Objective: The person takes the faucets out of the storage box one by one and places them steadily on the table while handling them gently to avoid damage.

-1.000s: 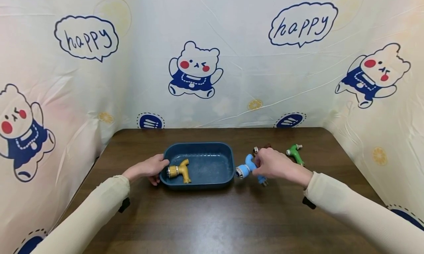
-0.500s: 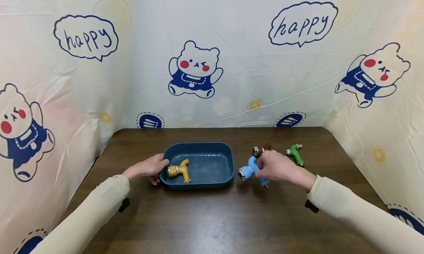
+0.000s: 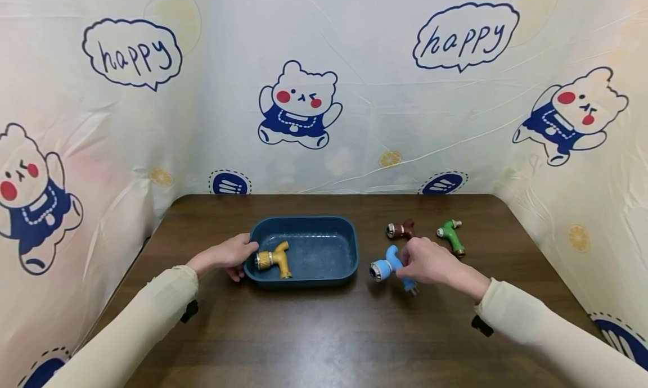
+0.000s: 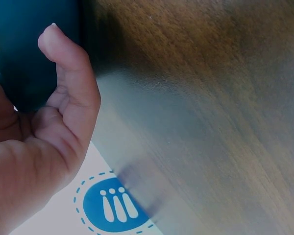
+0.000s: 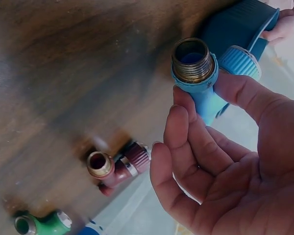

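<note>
My right hand [image 3: 430, 260] pinches a light blue tap [image 5: 206, 100] between thumb and fingers, to the right of the tray in the head view. The right wrist view shows the tap's threaded metal end facing the camera and its ribbed knob [image 5: 241, 62]. My left hand [image 3: 230, 254] grips the left end of a dark blue plastic tray [image 3: 304, 282], thumb at the rim, with some fingers hidden. Inside the tray, at its left side, lies a yellow tap [image 3: 277, 260]. The left wrist view shows the thumb of my left hand [image 4: 63, 112] against the tray wall [image 4: 34, 49].
Behind my right hand a dark red tap [image 3: 401, 229] lies on the brown wooden table [image 3: 314, 337]. A green tap [image 3: 451, 238] lies further right. A printed cloth [image 3: 385, 107] encloses the back and sides.
My right hand has moved slightly right and nearer with the blue tap, away from the tray. More of the dark red tap shows now. My left hand has kept its place on the tray.
</note>
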Tool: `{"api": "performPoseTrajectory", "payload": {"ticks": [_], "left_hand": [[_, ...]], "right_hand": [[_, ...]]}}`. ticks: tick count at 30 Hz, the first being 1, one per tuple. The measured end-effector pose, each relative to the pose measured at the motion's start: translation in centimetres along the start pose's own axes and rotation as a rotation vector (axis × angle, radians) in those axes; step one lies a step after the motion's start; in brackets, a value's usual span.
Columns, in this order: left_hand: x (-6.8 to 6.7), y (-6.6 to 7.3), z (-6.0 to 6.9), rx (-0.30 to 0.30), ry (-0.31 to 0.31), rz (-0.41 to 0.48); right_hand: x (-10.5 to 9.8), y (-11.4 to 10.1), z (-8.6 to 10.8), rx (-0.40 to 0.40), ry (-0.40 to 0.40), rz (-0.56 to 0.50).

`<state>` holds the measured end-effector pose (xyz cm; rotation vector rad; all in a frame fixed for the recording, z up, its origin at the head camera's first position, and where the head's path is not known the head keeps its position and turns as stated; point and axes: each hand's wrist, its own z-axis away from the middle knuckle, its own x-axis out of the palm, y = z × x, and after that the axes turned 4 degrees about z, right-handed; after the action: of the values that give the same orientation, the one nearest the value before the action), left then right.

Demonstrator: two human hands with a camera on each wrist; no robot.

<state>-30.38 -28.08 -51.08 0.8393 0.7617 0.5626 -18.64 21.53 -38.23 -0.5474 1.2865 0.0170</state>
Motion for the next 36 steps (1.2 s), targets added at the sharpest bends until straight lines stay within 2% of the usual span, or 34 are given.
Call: {"api": "performPoseTrajectory", "payload": {"ticks": [3, 5, 7, 12, 15, 19, 20, 23, 25, 27, 30, 32, 36], "left_hand": [[0.0, 0.1, 0.2, 0.008, -0.009, 0.002], [-0.3, -0.5, -0.3, -0.014, -0.002, 0.035], [-1.0, -1.6, -1.4, -0.053, 0.003, 0.082], [-1.5, -2.5, -2.2, -0.038, -0.006, 0.053], [-1.6, -2.9, -2.5, -0.048, 0.002, 0.064], [-1.5, -2.7, -2.3, -0.060, 0.004, 0.089], [-1.2, -2.3, -2.0, -0.041, 0.000, 0.055], [-0.7, -1.4, -1.1, -0.038, -0.003, 0.043], [-0.1, 0.1, 0.1, -0.032, 0.006, -0.006], [0.6, 2.1, 1.6, -0.028, 0.008, -0.013], [2.2, 5.9, 4.4, -0.012, 0.028, -0.057], [3.1, 7.5, 5.7, -0.005, 0.044, -0.059], [3.7, 8.4, 6.2, -0.032, 0.081, -0.073]], "right_hand": [[0.2, 0.2, 0.1, -0.004, 0.012, 0.006], [0.4, 0.3, 0.2, -0.002, 0.017, 0.009], [0.5, 0.3, 0.3, 0.001, 0.019, 0.010], [0.7, 0.4, 0.6, 0.007, 0.014, -0.007], [0.9, 0.5, 0.8, 0.019, 0.004, -0.017], [1.3, 0.8, 0.9, 0.057, -0.003, -0.019], [1.4, 0.9, 0.9, 0.065, -0.005, -0.021], [1.8, 1.1, 1.1, 0.077, -0.003, -0.022], [2.0, 1.1, 1.3, 0.072, -0.004, -0.027], [2.2, 1.2, 1.5, 0.072, -0.003, -0.032], [2.4, 1.1, 1.8, 0.081, 0.002, -0.040], [2.5, 1.1, 1.9, 0.094, 0.004, -0.043], [2.6, 1.3, 2.1, 0.103, 0.008, -0.050]]}}
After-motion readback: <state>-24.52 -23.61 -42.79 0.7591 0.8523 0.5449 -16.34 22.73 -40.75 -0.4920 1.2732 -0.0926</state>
